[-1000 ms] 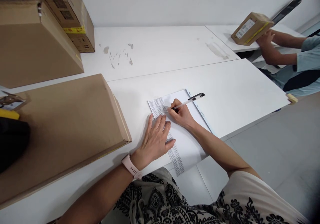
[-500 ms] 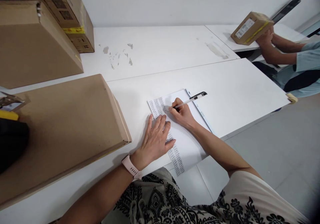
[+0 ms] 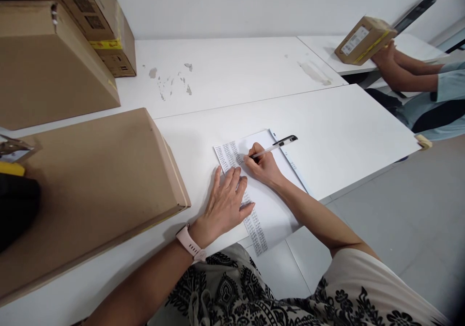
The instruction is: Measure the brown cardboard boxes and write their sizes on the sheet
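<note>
My right hand [image 3: 264, 165] pinches a pen [image 3: 276, 145] with a clear barrel and black grip; its tip meets a white sheet of paper [image 3: 271, 209]. Rows of small dark handwriting run in columns along the sheet's left side. Spread flat, my left hand [image 3: 227, 200] rests on the paper's left edge and covers part of the writing. A blue-edged sheet or pad [image 3: 290, 163] shows beneath on the right. The paper's near end hangs past the table's front edge. My fingers hide the exact pen tip.
A large cardboard box [image 3: 98, 185] lies left of my left hand, with a black and yellow object [image 3: 16, 205] on it. More cardboard boxes [image 3: 54, 64] stand behind. At the far right a co-worker's hands [image 3: 385, 54] hold a small taped carton [image 3: 365, 40] above the white table [image 3: 327, 122].
The pen's upper end has tilted slightly to the left and down, and my right hand has shifted a touch left. My left hand stays in place on the paper.
</note>
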A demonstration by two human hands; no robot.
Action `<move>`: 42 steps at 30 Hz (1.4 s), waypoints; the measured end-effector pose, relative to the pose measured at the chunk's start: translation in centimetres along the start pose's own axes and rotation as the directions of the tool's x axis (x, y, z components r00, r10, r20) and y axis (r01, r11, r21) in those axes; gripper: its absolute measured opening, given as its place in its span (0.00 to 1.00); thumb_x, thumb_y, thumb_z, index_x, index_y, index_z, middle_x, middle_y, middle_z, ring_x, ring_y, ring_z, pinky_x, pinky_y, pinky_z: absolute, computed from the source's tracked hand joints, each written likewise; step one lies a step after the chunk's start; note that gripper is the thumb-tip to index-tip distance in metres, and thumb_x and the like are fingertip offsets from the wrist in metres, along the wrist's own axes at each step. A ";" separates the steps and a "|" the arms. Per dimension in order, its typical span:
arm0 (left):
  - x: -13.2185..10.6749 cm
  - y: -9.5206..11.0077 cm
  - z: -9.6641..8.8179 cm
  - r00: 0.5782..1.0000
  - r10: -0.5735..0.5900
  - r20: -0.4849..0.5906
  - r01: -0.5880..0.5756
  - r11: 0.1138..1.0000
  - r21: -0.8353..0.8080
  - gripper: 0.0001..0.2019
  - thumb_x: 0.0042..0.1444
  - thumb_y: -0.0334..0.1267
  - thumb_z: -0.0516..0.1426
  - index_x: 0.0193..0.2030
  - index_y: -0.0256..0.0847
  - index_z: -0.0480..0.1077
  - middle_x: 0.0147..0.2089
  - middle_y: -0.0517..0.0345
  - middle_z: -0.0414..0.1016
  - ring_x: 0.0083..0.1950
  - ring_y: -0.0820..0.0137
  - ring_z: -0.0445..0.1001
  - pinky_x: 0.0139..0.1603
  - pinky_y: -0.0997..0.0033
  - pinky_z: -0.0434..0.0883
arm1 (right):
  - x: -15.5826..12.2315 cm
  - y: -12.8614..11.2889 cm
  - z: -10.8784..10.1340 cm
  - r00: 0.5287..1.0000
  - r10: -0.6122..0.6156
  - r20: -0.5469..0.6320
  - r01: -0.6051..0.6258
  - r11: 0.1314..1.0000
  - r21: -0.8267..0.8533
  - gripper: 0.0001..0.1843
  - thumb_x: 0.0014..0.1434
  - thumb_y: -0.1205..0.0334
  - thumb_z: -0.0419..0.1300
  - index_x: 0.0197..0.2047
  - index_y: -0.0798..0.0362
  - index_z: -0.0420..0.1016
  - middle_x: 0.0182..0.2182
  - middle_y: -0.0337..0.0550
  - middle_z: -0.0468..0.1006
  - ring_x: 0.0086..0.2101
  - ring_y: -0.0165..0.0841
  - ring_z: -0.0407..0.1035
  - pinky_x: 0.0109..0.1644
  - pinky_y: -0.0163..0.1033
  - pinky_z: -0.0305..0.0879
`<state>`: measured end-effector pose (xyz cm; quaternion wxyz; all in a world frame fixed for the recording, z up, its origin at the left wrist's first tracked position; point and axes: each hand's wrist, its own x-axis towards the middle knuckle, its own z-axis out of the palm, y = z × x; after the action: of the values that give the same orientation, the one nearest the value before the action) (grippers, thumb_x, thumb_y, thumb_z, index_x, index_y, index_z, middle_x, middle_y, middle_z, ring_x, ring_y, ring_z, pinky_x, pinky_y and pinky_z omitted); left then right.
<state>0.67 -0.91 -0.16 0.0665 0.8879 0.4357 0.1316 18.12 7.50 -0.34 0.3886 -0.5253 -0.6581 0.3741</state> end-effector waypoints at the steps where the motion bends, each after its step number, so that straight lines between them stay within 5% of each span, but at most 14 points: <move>1: 0.0 0.0 0.0 1.000 0.001 -0.002 -0.001 1.000 -0.002 0.30 0.68 0.54 0.52 0.65 0.28 0.65 0.72 0.27 0.63 0.75 0.46 0.59 0.76 0.35 0.42 | 0.0 0.0 0.0 1.000 0.001 0.002 -0.001 1.000 0.001 0.13 0.57 0.62 0.61 0.27 0.48 0.58 0.19 0.31 0.57 0.24 0.28 0.51 0.28 0.38 0.48; 42: 0.1 0.0 -0.2 1.000 -0.005 0.012 0.005 1.000 0.008 0.30 0.68 0.54 0.53 0.65 0.29 0.66 0.72 0.30 0.63 0.75 0.47 0.59 0.76 0.36 0.43 | 0.2 0.2 -0.3 1.000 -0.010 -0.020 0.010 1.000 -0.003 0.11 0.56 0.63 0.59 0.27 0.48 0.58 0.20 0.30 0.58 0.23 0.27 0.52 0.28 0.37 0.48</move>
<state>0.68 -0.87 0.05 0.0657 0.8879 0.4381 0.1243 18.45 7.75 -0.39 0.3960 -0.5263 -0.6575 0.3659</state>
